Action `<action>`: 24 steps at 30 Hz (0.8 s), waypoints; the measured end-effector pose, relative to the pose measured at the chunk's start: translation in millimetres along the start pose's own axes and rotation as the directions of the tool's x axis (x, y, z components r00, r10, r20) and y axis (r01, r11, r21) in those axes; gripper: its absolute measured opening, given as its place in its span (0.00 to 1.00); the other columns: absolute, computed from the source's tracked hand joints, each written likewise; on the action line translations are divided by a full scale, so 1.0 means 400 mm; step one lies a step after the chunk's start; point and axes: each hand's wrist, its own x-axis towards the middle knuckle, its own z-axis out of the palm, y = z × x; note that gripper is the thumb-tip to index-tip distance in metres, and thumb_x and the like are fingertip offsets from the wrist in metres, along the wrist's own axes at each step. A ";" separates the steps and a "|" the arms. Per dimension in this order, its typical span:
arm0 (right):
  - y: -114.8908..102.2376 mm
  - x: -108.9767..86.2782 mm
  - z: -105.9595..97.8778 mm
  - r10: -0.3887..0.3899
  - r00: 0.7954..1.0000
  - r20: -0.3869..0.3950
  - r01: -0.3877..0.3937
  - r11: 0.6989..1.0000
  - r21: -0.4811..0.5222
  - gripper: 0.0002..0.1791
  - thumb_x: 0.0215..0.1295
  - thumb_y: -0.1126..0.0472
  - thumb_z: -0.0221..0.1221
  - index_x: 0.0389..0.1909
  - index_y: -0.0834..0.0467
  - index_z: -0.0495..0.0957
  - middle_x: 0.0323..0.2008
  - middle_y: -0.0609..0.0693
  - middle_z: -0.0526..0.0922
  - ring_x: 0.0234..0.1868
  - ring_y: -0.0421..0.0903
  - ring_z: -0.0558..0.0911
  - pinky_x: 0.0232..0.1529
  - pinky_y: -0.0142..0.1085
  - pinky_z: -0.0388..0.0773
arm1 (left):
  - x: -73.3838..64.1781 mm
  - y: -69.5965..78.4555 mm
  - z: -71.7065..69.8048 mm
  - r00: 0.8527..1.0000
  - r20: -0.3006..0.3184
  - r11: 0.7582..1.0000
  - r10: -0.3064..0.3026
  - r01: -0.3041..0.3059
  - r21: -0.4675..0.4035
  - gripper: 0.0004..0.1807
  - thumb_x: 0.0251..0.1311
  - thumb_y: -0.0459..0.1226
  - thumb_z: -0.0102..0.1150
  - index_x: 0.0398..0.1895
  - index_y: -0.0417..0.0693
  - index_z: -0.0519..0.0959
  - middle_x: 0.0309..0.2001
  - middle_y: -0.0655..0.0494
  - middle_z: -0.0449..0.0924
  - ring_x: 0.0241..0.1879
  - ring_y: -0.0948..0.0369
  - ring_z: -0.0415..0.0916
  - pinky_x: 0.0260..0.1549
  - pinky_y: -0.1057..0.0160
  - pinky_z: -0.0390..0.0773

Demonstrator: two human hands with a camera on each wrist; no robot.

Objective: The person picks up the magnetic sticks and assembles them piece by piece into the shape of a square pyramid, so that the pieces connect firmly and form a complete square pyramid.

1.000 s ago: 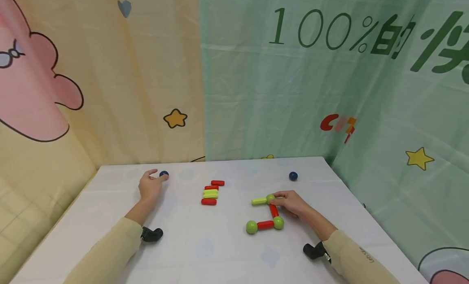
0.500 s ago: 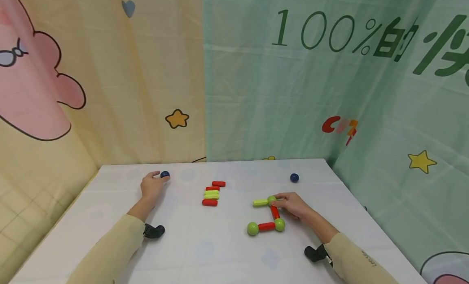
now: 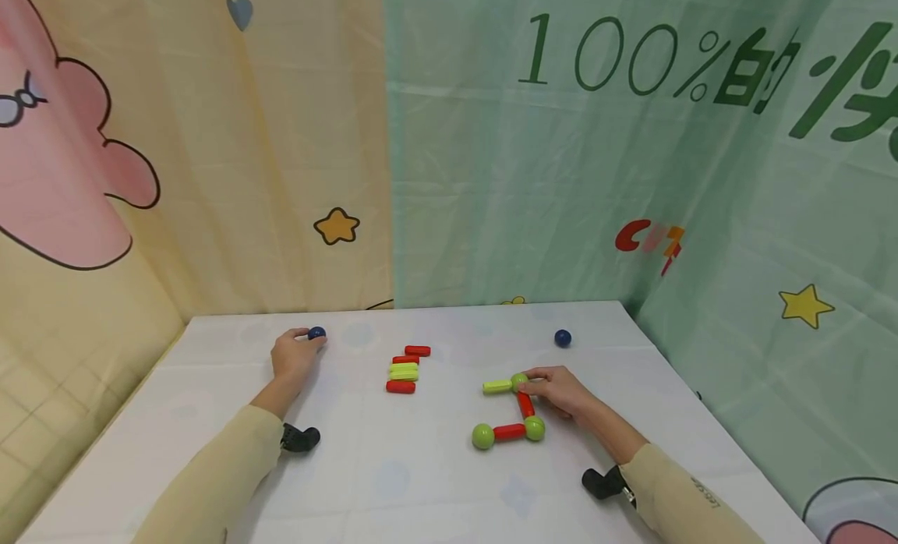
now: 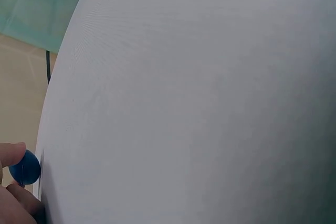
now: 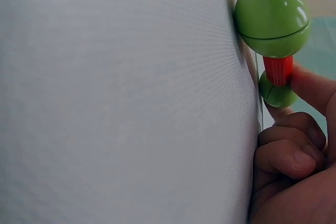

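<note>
Left hand (image 3: 293, 358) pinching a blue ball (image 3: 317, 333); right hand (image 3: 560, 390) gripping a ball-and-rod chain (image 3: 525, 405).
Since one second earlier, the left fingers (image 4: 11, 154) have closed on the blue ball, far left on the bench (image 3: 386, 505); the right fingers (image 5: 311, 88) hold the chain's far green ball (image 3: 518, 380) as before. The chain, right of centre, comprises three green balls (image 3: 482, 436), two red rods (image 3: 509, 432) and one yellow-green rod (image 3: 496, 386), which points left. Three loose red rods (image 3: 401, 387) and two loose yellow-green rods (image 3: 403, 376) lie between the hands, long axes left-to-right; a second blue ball (image 3: 563, 338) lies far right.

Rods (image 3: 403, 376) btwn L ball (image 3: 316, 333) & linked pcs (image 3: 526, 407) | R ball (image 3: 563, 338) behind pcs
</note>
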 end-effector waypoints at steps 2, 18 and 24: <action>0.000 0.001 0.000 -0.001 1.000 0.003 0.001 1.000 0.002 0.24 0.63 0.49 0.67 0.57 0.54 0.82 0.12 0.43 0.58 0.11 0.42 0.55 0.15 0.31 0.54 | -0.001 0.003 0.003 1.000 -0.006 1.000 -0.011 0.011 0.010 0.27 0.65 0.39 0.61 0.64 0.35 0.73 0.67 0.31 0.69 0.71 0.37 0.61 0.69 0.42 0.60; 0.001 0.003 -0.004 0.003 1.000 0.013 -0.003 1.000 0.001 0.24 0.63 0.49 0.67 0.57 0.54 0.82 0.13 0.43 0.58 0.10 0.43 0.55 0.15 0.31 0.55 | -0.012 0.014 0.008 1.000 0.009 1.000 -0.005 0.005 0.027 0.25 0.66 0.43 0.61 0.60 0.34 0.78 0.64 0.33 0.73 0.68 0.38 0.66 0.66 0.43 0.64; 0.003 0.004 -0.004 -0.003 1.000 0.015 0.003 1.000 0.009 0.23 0.63 0.49 0.67 0.57 0.54 0.83 0.13 0.43 0.59 0.11 0.42 0.55 0.15 0.31 0.55 | -0.015 0.016 0.009 1.000 0.029 1.000 -0.005 0.005 0.020 0.25 0.67 0.43 0.61 0.59 0.33 0.78 0.64 0.33 0.73 0.69 0.38 0.64 0.67 0.42 0.63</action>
